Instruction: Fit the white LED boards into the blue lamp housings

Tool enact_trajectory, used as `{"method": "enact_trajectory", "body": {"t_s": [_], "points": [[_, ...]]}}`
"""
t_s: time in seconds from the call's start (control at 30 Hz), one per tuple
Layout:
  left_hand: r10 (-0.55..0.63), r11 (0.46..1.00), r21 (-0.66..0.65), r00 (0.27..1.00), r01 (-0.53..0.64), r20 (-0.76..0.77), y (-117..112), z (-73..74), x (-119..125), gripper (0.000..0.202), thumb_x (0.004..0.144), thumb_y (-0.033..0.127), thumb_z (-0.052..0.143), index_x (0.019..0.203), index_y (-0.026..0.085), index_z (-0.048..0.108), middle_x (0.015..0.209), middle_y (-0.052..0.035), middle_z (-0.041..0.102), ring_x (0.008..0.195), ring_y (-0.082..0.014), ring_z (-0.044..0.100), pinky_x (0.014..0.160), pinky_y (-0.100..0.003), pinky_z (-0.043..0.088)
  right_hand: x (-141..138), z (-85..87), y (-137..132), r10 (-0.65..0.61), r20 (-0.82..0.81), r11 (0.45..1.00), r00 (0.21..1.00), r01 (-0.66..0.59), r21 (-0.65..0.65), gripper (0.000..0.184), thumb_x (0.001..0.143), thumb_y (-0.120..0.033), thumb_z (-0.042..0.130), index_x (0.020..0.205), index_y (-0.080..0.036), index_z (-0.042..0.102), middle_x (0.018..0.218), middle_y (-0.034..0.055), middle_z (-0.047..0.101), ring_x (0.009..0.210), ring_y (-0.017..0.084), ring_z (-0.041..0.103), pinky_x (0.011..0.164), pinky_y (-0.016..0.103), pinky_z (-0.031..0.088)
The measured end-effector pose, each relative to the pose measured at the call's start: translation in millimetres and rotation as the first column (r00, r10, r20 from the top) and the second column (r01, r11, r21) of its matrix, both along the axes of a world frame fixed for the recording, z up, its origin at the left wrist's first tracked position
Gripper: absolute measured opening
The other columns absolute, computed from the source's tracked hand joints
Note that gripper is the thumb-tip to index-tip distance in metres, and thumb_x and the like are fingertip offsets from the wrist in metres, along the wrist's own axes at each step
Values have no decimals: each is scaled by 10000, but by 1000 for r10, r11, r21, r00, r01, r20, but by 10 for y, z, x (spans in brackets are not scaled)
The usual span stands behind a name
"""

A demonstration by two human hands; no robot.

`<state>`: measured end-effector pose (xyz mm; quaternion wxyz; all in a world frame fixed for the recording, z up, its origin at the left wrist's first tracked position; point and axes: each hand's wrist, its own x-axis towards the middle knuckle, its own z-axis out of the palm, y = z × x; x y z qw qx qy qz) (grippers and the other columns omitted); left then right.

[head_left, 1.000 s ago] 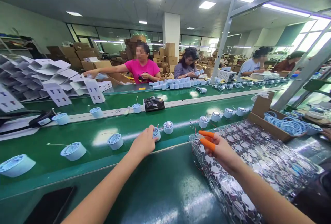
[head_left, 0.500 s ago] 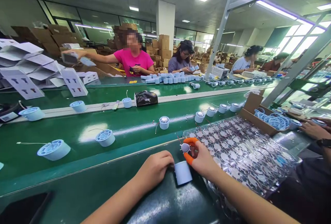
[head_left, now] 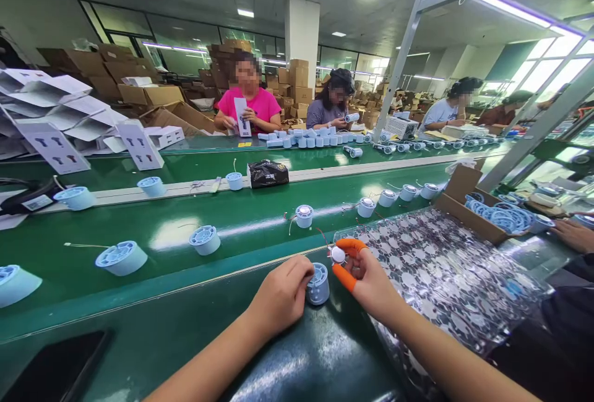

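Note:
My left hand (head_left: 281, 294) is closed around a small light-blue round housing (head_left: 318, 284) that stands on the green table edge. Right beside it my right hand (head_left: 366, 275), with orange finger cots on thumb and forefinger, pinches a small round white part (head_left: 338, 255) with thin red wires, held just above the housing. Under my right forearm lies a clear plastic sheet (head_left: 440, 266) of several small parts.
More blue housings (head_left: 205, 239) ride the green conveyor belt (head_left: 185, 222). A cardboard box (head_left: 468, 207) of blue rings sits at right, a black phone (head_left: 55, 368) at lower left. Several people work across the belt; another person's hand (head_left: 575, 235) shows at right.
My left hand took a blue housing from the belt and brought it to the table edge. My right hand picked up the white wired part and now holds it over the upturned housing.

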<state>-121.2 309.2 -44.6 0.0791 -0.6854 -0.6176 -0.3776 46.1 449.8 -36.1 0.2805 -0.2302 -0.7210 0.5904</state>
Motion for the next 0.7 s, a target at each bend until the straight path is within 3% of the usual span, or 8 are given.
{"method": "enact_trajectory", "body": {"t_s": [0.07, 0.17, 0.3, 0.4, 0.5, 0.57, 0.7], "points": [[69, 997, -46, 997, -67, 38, -13, 66, 41, 132, 939, 164, 525, 1060, 180, 576, 970, -82, 658, 907, -219, 625, 820, -389, 549, 5, -12, 27, -6, 25, 1000, 1000, 6, -16, 448, 856, -376, 704, 1242, -241, 523, 1090, 54, 667, 771, 150, 591, 674, 290, 484], [88, 989, -119, 996, -87, 5, -37, 102, 114, 204, 897, 322, 657, 1058, 201, 628, 1003, -84, 649, 914, -250, 614, 805, -435, 537, 11, -15, 57, 3, 38, 1000, 999, -2, -21, 441, 850, -365, 710, 1223, -233, 515, 1057, 43, 667, 731, 138, 564, 661, 285, 467], [87, 989, -115, 995, -91, -40, -13, 4, 243, 353, 865, 420, 713, 1135, 201, 649, 1041, -97, 635, 895, -249, 616, 770, -422, 557, -8, 1, 65, 49, 41, 999, 998, -48, -21, 424, 846, -351, 709, 1207, -227, 524, 1057, 38, 666, 675, 118, 537, 630, 277, 450], [122, 987, -91, 990, -129, -77, 58, -98, 329, 493, 796, 498, 772, 1131, 159, 646, 1085, -132, 626, 913, -272, 620, 752, -433, 575, -47, 13, 59, 56, 38, 997, 998, -54, -51, 409, 830, -366, 726, 1161, -221, 533, 1056, 50, 692, 721, 137, 606, 656, 290, 474], [74, 991, -104, 990, -87, -116, 125, -165, 323, 275, 845, 376, 744, 1009, 165, 679, 1080, -129, 642, 873, -261, 626, 716, -424, 576, -63, 49, 77, 39, 84, 991, 996, -28, -129, 403, 799, -394, 756, 1091, -219, 541, 952, 48, 722, 809, 191, 684, 709, 318, 511], [21, 991, -132, 999, -25, -33, 148, -173, 244, 83, 882, 211, 672, 955, 181, 696, 1087, -112, 649, 909, -249, 635, 768, -420, 578, -37, 89, 109, 31, 145, 987, 989, -8, -162, 396, 794, -413, 759, 1067, -222, 545, 892, 41, 726, 762, 196, 689, 670, 314, 509], [-103, 982, -127, 957, 142, 269, 137, -93, 6, 403, 908, 30, 422, 1115, 238, 699, 1291, -96, 619, 1196, -227, 602, 1030, -441, 514, 78, 163, 178, 60, 228, 998, 972, -55, -26, 346, 842, -403, 717, 1099, -234, 559, 935, 35, 728, 547, 115, 551, 501, 255, 378]]}}
